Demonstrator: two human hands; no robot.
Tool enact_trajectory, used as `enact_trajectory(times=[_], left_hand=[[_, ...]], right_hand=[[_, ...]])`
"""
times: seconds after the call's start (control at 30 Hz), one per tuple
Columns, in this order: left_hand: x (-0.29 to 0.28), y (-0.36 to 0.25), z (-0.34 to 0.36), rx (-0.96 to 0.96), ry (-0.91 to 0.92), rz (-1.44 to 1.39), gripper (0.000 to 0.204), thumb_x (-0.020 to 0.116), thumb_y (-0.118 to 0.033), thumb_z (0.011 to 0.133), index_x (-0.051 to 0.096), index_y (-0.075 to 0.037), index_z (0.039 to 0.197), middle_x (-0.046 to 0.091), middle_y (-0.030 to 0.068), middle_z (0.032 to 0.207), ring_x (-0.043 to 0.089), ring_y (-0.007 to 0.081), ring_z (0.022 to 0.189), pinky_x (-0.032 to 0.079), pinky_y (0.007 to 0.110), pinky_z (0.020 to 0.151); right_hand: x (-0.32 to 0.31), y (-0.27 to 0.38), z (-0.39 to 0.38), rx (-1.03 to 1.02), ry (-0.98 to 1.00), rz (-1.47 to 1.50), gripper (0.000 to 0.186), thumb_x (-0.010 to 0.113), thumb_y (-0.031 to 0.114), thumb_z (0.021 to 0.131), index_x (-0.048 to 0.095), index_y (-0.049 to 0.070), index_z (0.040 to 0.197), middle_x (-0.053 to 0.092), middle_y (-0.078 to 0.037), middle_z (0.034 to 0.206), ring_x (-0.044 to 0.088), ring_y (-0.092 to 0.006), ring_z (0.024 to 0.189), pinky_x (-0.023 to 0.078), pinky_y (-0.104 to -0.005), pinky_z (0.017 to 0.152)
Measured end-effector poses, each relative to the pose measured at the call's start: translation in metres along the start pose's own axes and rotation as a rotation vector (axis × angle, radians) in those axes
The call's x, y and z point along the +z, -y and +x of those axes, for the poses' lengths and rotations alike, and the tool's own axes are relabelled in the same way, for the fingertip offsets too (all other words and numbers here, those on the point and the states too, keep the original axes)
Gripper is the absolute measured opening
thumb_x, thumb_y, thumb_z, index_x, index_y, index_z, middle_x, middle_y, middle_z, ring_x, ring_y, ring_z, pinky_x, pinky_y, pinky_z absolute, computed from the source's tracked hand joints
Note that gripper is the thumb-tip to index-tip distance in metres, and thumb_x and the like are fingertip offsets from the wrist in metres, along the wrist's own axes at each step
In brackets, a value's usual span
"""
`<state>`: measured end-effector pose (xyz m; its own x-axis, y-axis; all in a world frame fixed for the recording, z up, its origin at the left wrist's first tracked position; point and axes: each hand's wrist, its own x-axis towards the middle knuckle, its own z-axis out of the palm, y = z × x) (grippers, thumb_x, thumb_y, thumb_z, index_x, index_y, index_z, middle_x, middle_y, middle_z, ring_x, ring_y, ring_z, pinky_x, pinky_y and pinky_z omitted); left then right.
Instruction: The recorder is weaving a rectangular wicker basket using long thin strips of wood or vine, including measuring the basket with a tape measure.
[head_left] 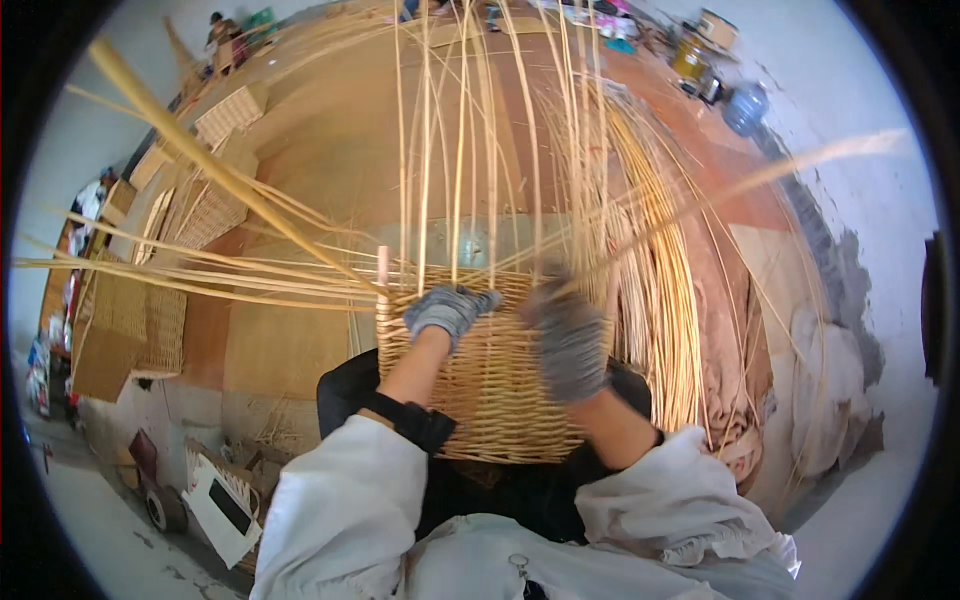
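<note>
Right now both gloved hands work at the rim of a half-woven wicker basket [490, 390] that sits in the person's lap, near the middle of the view. The left hand [447, 312], in a grey glove, curls over the basket's top edge on the left side, its fingers closed around the woven rim. The right hand [566, 338], also gloved in grey, lies over the rim just to the right; it is blurred, and whether it grips a strand or merely presses on the weave cannot be told. From the rim a row of upright stakes [470, 140] rises toward the far side, while loose weaving strands [190, 270] fan out to the left. A bundle of long pale canes [660, 300] curves down just right of the basket. Farther left, finished woven baskets [125, 330] are stacked on the brown floor [330, 170]. At the far right stands a blue water jug [746, 106].
</note>
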<state>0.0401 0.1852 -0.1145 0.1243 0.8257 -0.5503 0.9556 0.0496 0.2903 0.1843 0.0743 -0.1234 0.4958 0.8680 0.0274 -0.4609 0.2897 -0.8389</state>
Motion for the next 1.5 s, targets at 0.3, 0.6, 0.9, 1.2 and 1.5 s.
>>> enact_trajectory(times=[0.3, 0.6, 0.9, 1.2, 1.5], left_hand=[[0.035, -0.066, 0.027, 0.487, 0.201, 0.058, 0.053, 0.072, -0.037, 0.068, 0.058, -0.009, 0.110, 0.058, 0.0168, 0.111, 0.056, 0.0288, 0.102, 0.044, 0.033, 0.085], [0.053, -0.093, -0.005, 0.329, 0.019, -0.081, 0.040, 0.062, -0.048, 0.071, 0.066, -0.015, 0.092, 0.066, 0.0110, 0.092, 0.061, 0.0282, 0.091, 0.044, 0.037, 0.082], [0.076, -0.094, -0.002, 0.114, -0.191, -0.129, 0.056, 0.059, -0.047, 0.076, 0.050, -0.008, 0.116, 0.062, 0.0175, 0.096, 0.058, 0.0339, 0.093, 0.041, 0.041, 0.088], [0.096, -0.060, -0.039, 0.467, -0.203, 0.135, 0.079, 0.062, -0.064, 0.063, 0.047, -0.019, 0.126, 0.030, 0.0181, 0.137, 0.022, 0.0371, 0.129, 0.011, 0.049, 0.107], [0.089, 0.129, 0.038, 0.494, -0.650, -1.125, 0.048, 0.067, -0.021, 0.073, 0.052, -0.002, 0.115, 0.051, 0.0168, 0.115, 0.050, 0.0291, 0.103, 0.039, 0.038, 0.090]], right_hand=[[-0.119, 0.063, 0.020, -0.042, 0.040, -0.002, 0.018, 0.061, 0.000, 0.078, 0.049, 0.010, 0.086, 0.058, -0.005, 0.074, 0.059, -0.0161, 0.070, 0.055, -0.0352, 0.066], [-0.022, 0.036, 0.170, -0.388, 0.140, -1.512, 0.071, 0.057, -0.001, 0.075, 0.024, 0.011, 0.136, 0.048, -0.017, 0.118, 0.047, -0.0277, 0.109, 0.040, -0.0306, 0.091], [-0.002, 0.022, 0.183, -0.074, 0.023, -1.738, 0.072, 0.058, -0.002, 0.073, 0.027, 0.013, 0.136, 0.048, -0.020, 0.116, 0.054, -0.0309, 0.092, 0.041, -0.0344, 0.088], [-0.127, 0.042, 0.065, 0.251, -0.269, -0.076, 0.027, 0.053, 0.020, 0.085, 0.044, 0.006, 0.107, 0.052, -0.009, 0.073, 0.048, -0.0214, 0.061, 0.045, -0.0355, 0.057], [-0.005, 0.021, 0.017, -0.179, 0.285, -1.064, 0.012, 0.061, 0.010, 0.078, 0.066, 0.002, 0.085, 0.062, -0.012, 0.084, 0.059, -0.0209, 0.075, 0.046, -0.0292, 0.069]])
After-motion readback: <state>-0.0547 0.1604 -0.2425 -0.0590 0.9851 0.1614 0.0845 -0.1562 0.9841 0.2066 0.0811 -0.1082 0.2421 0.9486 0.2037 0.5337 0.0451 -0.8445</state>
